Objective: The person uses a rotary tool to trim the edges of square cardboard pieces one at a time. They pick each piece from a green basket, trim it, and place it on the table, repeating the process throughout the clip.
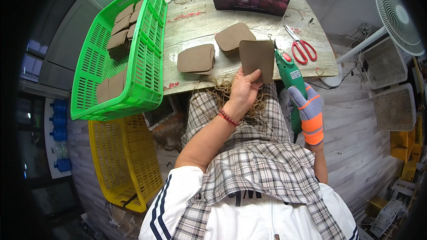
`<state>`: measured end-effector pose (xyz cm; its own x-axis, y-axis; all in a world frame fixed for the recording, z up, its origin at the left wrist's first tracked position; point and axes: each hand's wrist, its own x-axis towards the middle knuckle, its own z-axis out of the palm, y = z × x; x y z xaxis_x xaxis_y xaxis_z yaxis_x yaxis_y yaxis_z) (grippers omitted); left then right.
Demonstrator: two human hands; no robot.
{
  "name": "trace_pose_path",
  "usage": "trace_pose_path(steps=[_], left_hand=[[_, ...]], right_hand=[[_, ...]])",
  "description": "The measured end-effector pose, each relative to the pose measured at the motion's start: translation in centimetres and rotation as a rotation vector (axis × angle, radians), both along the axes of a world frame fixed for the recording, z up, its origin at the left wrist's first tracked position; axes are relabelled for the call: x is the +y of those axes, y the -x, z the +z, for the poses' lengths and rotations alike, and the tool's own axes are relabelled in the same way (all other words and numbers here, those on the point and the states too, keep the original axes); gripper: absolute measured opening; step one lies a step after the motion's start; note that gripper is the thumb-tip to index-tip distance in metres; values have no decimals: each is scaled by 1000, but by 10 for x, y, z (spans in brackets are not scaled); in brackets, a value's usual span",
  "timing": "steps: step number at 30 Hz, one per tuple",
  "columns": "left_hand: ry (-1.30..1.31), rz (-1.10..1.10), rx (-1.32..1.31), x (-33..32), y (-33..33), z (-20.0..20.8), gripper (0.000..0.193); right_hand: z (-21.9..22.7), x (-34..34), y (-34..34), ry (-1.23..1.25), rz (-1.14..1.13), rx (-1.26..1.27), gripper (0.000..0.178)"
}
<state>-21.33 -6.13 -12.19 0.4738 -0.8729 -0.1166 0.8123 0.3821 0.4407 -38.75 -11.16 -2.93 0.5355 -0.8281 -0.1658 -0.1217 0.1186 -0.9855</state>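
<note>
Head view showed, nearest, a white top (284, 222) with large dark letters partly hidden by a plaid apron (262, 160), so no whole word could be made out. Loose tan trimmings (218, 94) lay over the lap at the table edge. The bare left hand (243, 89) held a brown pad (257, 58) above the near edge of the table (187, 26), thumb flat on its face; the other fingers were mostly hidden behind it. The gloved right hand (308, 111) had its fingers closed around a green power tool (290, 69), its head just beside the pad's right edge; whether they touched could not be told. Trimming that edge seemed the step in hand; doing it well probably called for a firm grip, a slow, even pass along the rim, the left fingertips well back from the tool's head, and trimmings kept out of its way. A small white label (295, 74) sat on the tool, its print too small to trust. Beyond lay two pad stacks (195, 58) and red-handled scissors (297, 40); farthest, a dark flower-patterned box (249, 3) bore faint lettering along its front.
</note>
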Motion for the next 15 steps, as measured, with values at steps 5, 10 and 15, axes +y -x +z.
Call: trace_pose_path(steps=[5,10,15], left_hand=[[-115,23,-317,14,-37,9,29],[-245,-71,-741,30,-93,33,31],[-321,-204,-836,39,-121,48,32]], right_hand=[[6,-2,9,-23,83,55,25],[11,2,8,34,144,119,26],[3,4,7,57,220,111,37]])
